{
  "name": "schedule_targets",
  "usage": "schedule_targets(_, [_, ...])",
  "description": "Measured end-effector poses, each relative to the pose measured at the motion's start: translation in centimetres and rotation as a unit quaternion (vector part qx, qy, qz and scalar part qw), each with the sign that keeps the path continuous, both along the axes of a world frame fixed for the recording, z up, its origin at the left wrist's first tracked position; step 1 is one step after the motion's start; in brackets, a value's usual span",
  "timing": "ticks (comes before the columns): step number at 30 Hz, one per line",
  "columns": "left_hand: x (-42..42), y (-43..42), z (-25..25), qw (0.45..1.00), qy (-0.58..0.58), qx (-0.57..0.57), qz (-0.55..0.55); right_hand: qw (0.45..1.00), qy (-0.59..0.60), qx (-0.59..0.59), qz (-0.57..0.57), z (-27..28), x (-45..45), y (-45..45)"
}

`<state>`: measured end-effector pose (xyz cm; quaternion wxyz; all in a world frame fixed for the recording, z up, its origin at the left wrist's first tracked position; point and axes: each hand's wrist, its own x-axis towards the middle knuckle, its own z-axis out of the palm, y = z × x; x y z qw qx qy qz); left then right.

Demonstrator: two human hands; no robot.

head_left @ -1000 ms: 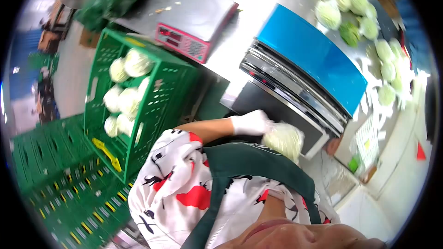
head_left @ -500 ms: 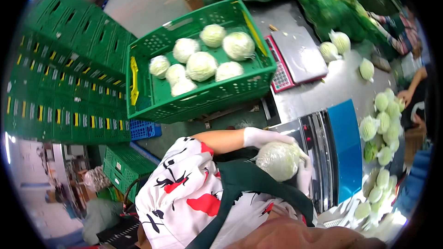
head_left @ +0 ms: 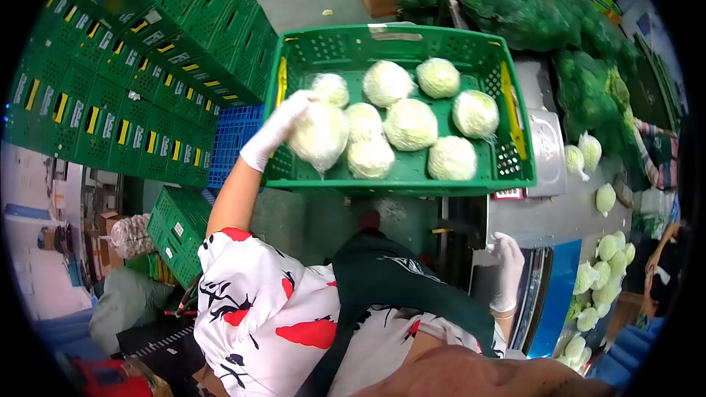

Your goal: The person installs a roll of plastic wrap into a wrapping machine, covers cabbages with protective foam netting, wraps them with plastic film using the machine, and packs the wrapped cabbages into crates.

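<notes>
In the head view, my gloved left hand (head_left: 288,119) grips a film-wrapped cabbage (head_left: 321,138) at the left end of a green crate (head_left: 397,185). That cabbage is over the crate's near left corner, slightly blurred. Several other wrapped cabbages (head_left: 410,124) lie on the crate floor, one partly hidden behind the held one. At lower right, my gloved right hand (head_left: 506,268) is raised beside the wrapping machine with a blue side panel (head_left: 557,279). Its fingers are loosely bent and apart, with nothing in them.
Tall stacks of green crates (head_left: 110,95) stand at left. A scale (head_left: 546,153) sits right of the crate on the metal table (head_left: 573,217). Unwrapped cabbages (head_left: 604,272) are piled at far right near a co-worker (head_left: 665,265). Green mesh sacks (head_left: 522,11) lie at the back.
Both hands held the wrapped cabbage by the machine. My left hand has carried it up and left to the crate; my right hand has let go. The view has turned left.
</notes>
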<state>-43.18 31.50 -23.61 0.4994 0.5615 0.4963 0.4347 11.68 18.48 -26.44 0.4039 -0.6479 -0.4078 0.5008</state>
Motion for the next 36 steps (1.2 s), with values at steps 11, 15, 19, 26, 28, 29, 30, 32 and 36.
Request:
schedule_targets(11, [-8.7, 0.9, -0.6, 0.872, 0.371, 0.045, 0.315, 0.910, -0.336, 0.240, 0.027, 2.4, -0.6, 20.2])
schedule_targets(15, [-8.0, 0.5, -3.6, 0.952, 0.172, -0.117, 0.226, 0.906, -0.347, 0.216, 0.108, -1.0, -0.8, 31.4])
schedule_targets(19, [-8.5, 0.9, -4.8, 0.949, 0.191, -0.099, 0.232, 0.832, -0.487, 0.248, 0.095, -1.5, -3.8, 35.5])
schedule_targets(26, [-6.4, 0.7, -4.5, 0.942, -0.086, -0.108, 0.306, 0.986, -0.097, -0.040, 0.130, -0.3, -1.6, 37.6])
schedule_targets(28, [-6.7, 0.7, -5.1, 0.944, -0.081, -0.066, 0.312, 0.982, -0.100, -0.041, 0.152, 0.6, -2.4, 37.2])
schedule_targets(29, [-6.7, 0.4, -5.9, 0.944, -0.085, -0.045, 0.316, 0.983, -0.100, -0.045, 0.151, 1.0, -3.2, 37.1])
schedule_targets(30, [-6.9, -0.5, -5.2, 0.942, -0.087, -0.052, 0.320, 0.983, -0.097, -0.048, 0.146, 1.7, -3.9, 36.9])
schedule_targets(32, [-8.2, -2.6, -2.3, 0.941, -0.086, -0.066, 0.322, 0.982, -0.098, -0.021, 0.158, 2.7, -5.6, 36.5])
schedule_targets(36, [-13.6, -8.9, -0.9, 0.929, -0.055, -0.040, 0.363, 0.964, -0.078, -0.048, 0.250, 6.9, -13.2, 34.8])
